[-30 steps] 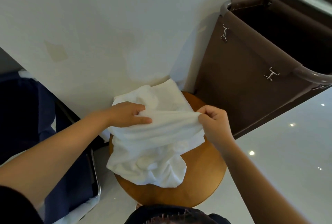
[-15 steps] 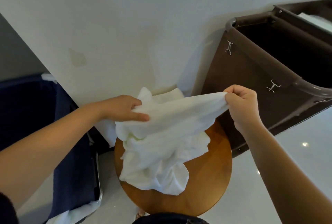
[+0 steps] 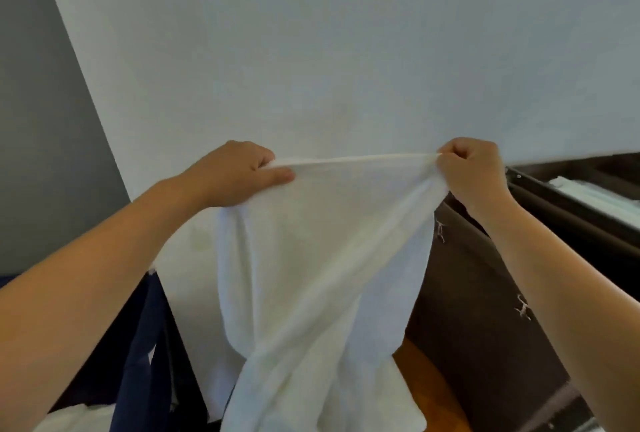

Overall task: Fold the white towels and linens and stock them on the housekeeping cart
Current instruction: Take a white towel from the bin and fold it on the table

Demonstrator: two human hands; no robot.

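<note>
Holding the white towel [image 3: 322,258] up in front of the pale wall [image 3: 311,50], we record its top edge drawn taut between both hands.

Grip, left: our left hand [image 3: 239,172] pinches the left corner. The thumb lies along the near face of the cloth and the fingers curl behind the edge.

Grip, right: our right hand [image 3: 474,172] is closed in a fist on the right corner, with cloth bunched under the fingers.

Both hands are clamped on the towel. They sit roughly level and well apart.

Position of the towel: it hangs from the held edge, narrowing and twisting lower down. Its lower part falls in front of the round wooden table [image 3: 426,386] and runs out of the bottom of the view. We cannot tell whether it touches the tabletop.

Surroundings: the brown cart bag [image 3: 485,310] stands to the right, just beside the table, with two metal clips [image 3: 523,308] on its side. Past its rim, folded white linens [image 3: 595,196] lie on the cart at the right edge. A navy fabric hamper [image 3: 138,345] stands to the left, with a white cloth [image 3: 76,417] in the lower left corner.
</note>
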